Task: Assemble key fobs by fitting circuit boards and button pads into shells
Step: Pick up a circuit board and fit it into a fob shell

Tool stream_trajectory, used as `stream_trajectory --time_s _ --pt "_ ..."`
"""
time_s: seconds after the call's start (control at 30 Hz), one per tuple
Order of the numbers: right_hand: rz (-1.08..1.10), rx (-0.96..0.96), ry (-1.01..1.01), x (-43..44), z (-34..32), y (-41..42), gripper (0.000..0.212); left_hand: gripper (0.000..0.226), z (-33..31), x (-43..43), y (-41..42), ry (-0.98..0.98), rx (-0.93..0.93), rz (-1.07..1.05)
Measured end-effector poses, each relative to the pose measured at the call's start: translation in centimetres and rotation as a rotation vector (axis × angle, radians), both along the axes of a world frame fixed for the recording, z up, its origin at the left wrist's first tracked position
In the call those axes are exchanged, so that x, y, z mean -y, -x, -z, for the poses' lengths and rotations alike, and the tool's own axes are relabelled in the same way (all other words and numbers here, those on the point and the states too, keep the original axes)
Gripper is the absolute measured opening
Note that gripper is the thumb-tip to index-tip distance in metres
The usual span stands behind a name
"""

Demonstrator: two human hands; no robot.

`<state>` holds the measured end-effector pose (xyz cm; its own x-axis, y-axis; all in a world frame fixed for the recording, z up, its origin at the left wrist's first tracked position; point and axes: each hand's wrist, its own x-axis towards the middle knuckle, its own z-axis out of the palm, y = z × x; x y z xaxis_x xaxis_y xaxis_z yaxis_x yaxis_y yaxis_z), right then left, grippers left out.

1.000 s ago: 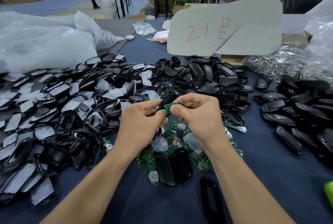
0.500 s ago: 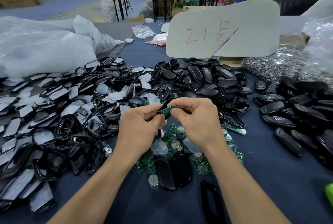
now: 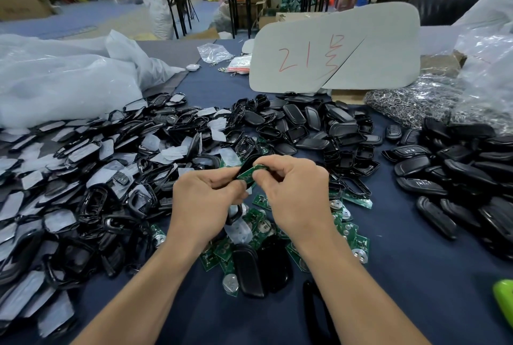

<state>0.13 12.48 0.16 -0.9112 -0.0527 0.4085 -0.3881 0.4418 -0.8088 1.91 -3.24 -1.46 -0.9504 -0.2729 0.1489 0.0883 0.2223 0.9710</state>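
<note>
The left hand (image 3: pixel 205 200) curls its fingers round a black shell (image 3: pixel 246 164), steadying it just above the bench (image 3: pixel 416 275). The right hand (image 3: pixel 294 194) pinches a green circuit board (image 3: pixel 251 173) by its edge, tilted against the shell's opening, likely to seat it. Directly beneath, spare circuit boards (image 3: pixel 352 233) lie heaped for a short reach. Empty shells (image 3: pixel 319 125) sit beyond, button pads (image 3: pixel 83 164) to the left and closed fobs (image 3: pixel 444 178) to the right.

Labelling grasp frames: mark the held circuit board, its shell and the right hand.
circuit board (image 3: pixel 252 172), head view, green face between the fingertips.
shell (image 3: pixel 246 165), head view, black rim just above the board.
right hand (image 3: pixel 295 192), head view, back of the hand.
</note>
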Motion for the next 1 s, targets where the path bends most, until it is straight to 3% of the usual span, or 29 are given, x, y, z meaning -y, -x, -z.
stream_trajectory --time_s 0.27,0.47,0.7,1.0 --pt "0.019 0.027 -0.032 0.3 0.4 0.0 0.012 0.052 -0.8 -0.2 -0.5 0.077 -0.026 0.041" --pt "0.029 -0.031 0.013 0.0 -0.5 -0.3 0.012 0.045 -1.2 -0.5 -0.9 0.076 -0.046 0.014" --pt "-0.027 0.116 0.094 -1.9 -1.8 -1.2 0.017 0.056 -2.3 -1.8 -2.1 0.108 -0.135 -0.007" --pt "-0.047 0.13 -0.103 -5.9 -2.5 -2.8 0.006 0.069 -1.7 -4.6 -3.3 0.099 -0.119 0.123"
